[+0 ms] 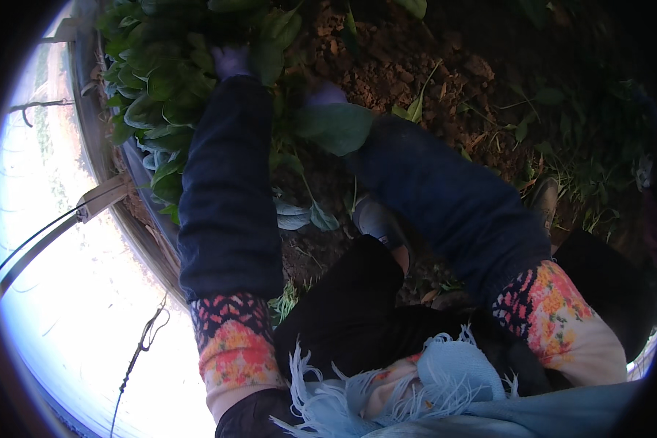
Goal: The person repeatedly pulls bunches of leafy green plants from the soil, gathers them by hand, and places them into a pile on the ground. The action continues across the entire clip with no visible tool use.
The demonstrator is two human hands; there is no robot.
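Note:
Both arms reach forward in dark blue sleeve covers over patterned knitted cuffs. My left hand [232,61], in a purple glove, is among broad green leaves [164,82] at the top left; its fingers are hidden by foliage and shadow. To its right, my right hand [327,94], also purple-gloved, is blurred and partly covered by a large green leaf [336,128] lying over the wrist. Whether either hand grips a stem or leaf cannot be told.
Reddish-brown clumped soil [405,65] with scattered weeds spreads at the upper right. A wooden post [104,198] and bright plastic sheeting [87,306] stand at the left. My shoe [378,219] is on the ground below the arms. A fringed light-blue scarf [460,367] hangs in front.

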